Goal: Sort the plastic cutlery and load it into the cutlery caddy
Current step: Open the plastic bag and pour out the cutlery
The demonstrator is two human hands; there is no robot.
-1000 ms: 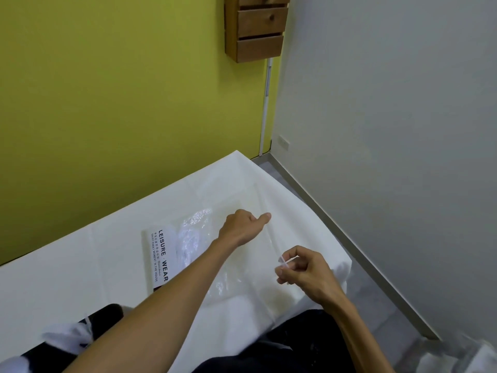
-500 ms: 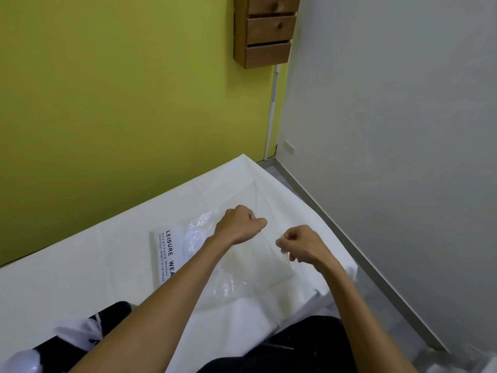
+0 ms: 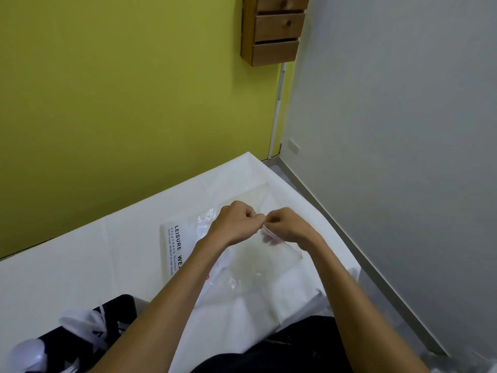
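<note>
The plastic cutlery (image 3: 80,329) is way down in the near-left corner, a heap of white pieces, one of them a spoon, sitting in a black caddy (image 3: 118,316), so some of it looks loaded already. Well apart from that, out over the middle of the white table (image 3: 80,265), both hands are bunched together. The left hand (image 3: 236,224) and right hand (image 3: 290,227) have their fingers curled and are pinching a small see-through wrapper (image 3: 269,235) between them, fingertips nearly touching. Whether there's a piece of cutlery inside it, I can't tell, it's too clear and blurry. Under the hands lies a flat clear bag (image 3: 242,265) with "LEISURE WEAR" printed down its left edge. My guess is this is the unwrapping step: pull the film apart, get the piece out, then carry it near-left to the caddy. Thin film tears unevenly, so a steady pull seems smart.
</note>
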